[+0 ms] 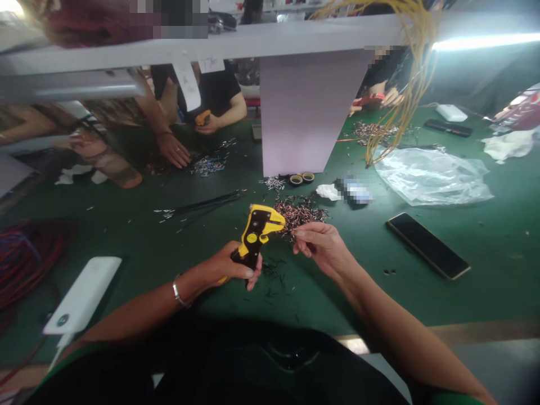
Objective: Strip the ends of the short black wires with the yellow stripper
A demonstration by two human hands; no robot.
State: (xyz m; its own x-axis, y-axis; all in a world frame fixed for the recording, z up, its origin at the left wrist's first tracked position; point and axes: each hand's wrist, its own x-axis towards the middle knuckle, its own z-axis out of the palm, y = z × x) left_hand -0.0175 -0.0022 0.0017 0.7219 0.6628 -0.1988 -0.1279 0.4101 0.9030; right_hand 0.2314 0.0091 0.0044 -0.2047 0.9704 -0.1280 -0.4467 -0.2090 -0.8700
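My left hand [247,267] is wrapped round the handle of a yellow and black wire stripper [253,236], its jaw end pointing up and to the right. Close to the jaws, my right hand [318,244] has thumb and fingers pinched together. Whatever sits in that pinch is too small to make out. Behind both hands lies a heap of short wire pieces [304,209] with coppery ends. Small black scraps [274,273] are scattered on the green table below the stripper.
A phone [428,246] lies at right, a white power bank [84,295] at left beside coiled red wire [29,259]. A clear plastic bag [434,174] and tape rolls [301,179] are farther back. Yellow wires [405,101] hang from the shelf [236,39]. Co-workers' hands [175,151] are across the table.
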